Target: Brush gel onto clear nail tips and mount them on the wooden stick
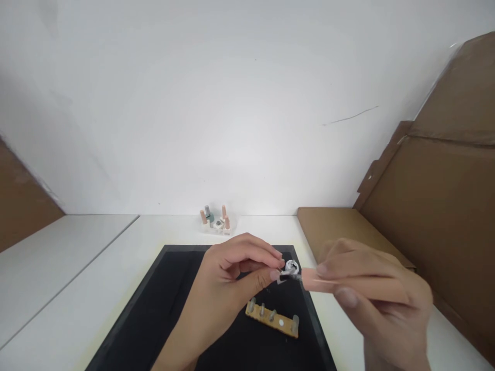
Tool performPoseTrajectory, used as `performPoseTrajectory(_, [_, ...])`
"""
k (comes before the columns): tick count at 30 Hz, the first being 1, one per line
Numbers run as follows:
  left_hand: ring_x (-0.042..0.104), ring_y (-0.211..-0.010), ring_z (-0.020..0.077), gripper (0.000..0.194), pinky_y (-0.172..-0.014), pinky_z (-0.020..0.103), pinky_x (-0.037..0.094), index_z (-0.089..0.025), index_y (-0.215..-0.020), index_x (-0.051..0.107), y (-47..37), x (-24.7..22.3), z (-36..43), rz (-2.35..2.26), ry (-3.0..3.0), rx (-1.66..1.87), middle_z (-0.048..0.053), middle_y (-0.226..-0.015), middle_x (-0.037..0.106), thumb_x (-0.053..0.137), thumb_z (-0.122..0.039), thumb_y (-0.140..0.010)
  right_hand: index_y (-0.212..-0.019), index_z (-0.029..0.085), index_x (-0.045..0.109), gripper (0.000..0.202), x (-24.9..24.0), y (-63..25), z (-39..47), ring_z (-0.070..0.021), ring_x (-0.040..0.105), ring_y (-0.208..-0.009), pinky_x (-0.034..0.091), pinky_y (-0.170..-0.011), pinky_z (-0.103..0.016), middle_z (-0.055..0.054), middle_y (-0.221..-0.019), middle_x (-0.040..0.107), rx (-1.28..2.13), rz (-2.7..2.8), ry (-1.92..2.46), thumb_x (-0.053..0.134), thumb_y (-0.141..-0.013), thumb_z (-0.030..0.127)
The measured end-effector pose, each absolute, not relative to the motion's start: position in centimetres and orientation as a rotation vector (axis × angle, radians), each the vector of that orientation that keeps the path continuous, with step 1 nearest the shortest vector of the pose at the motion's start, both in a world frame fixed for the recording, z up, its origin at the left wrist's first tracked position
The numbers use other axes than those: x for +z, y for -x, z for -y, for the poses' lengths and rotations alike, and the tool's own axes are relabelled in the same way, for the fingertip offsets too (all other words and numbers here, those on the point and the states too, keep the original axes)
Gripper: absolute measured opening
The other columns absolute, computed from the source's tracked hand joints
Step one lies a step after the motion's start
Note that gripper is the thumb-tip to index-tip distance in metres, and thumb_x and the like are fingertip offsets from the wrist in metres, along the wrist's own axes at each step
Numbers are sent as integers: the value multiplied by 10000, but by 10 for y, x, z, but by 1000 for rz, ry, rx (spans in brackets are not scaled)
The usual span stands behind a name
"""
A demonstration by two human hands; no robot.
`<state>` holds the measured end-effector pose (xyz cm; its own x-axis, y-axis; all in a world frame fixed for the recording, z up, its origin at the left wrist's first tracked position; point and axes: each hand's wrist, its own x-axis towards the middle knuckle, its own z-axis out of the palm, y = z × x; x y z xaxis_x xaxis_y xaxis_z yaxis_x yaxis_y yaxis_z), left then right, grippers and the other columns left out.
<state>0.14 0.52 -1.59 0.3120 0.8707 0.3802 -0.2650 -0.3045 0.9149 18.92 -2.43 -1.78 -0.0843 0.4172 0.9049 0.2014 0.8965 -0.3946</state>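
My right hand (381, 293) grips the long pink cap of a nail polish brush (320, 281), held nearly level and pointing left. Its dark, wet-looking bristles reach the fingertips of my left hand (240, 278). The thumb and fingers of that left hand are pinched together, and whatever small piece is between them is mostly hidden. Just behind the brush tip stands an open white nail polish bottle (292, 266), partly covered. Below the hands, a tan strip stand (270, 319) with several upright greyish pegs and a white dot lies on the black mat (154, 319).
Against the white back wall, a clear holder (216, 230) carries several nail polish bottles with pink and grey caps. A cardboard sheet (325, 221) lies at the right, beside tall cardboard panels (444, 190). A seam (69, 278) crosses the white table at the left.
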Motion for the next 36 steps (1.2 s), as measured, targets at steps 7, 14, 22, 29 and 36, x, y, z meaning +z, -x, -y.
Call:
performPoseTrajectory(7, [730,-766,142,208,-715,194,608,-247,-754,834,1,-21,-5,-551,-1441,1277,14,-822,765,789,-45,-768,-924,274,792,255,-20,-208,17,-155,579,-578,444,-515,-329,-12,-797,750,155,1590,459,632,-887,79])
performPoseTrajectory(14, [732,-760,134,162,-719,183,573,-242,-772,835,-1,-15,4,-637,-1260,1324,2,-786,793,820,-84,-741,-957,270,799,247,-15,-216,32,-161,623,-640,448,-559,-361,6,-875,770,123,1515,408,638,-905,90])
performPoseTrajectory(22, [675,-698,112,79,-689,207,543,-199,-731,814,0,-2,32,-707,-1071,1380,9,-838,749,876,-232,-694,-806,274,798,184,-3,-223,65,-151,610,-614,436,-534,-337,8,-811,769,131,1387,424,694,-876,139])
performPoseTrajectory(29, [597,-634,106,96,-639,207,504,-178,-682,788,-26,-26,67,-796,-1166,1309,-12,-677,688,854,-210,-619,-734,227,739,168,-9,-235,82,-121,581,-565,404,-466,-260,-9,-751,732,218,1271,617,700,-892,270])
performPoseTrajectory(36, [665,-607,176,92,-609,271,533,-152,-608,787,-40,-107,105,-1034,-1237,1223,46,-649,721,805,-243,-600,-848,141,658,194,-71,-259,72,-116,656,-700,564,-638,-271,2,-823,688,534,1362,821,657,-936,314])
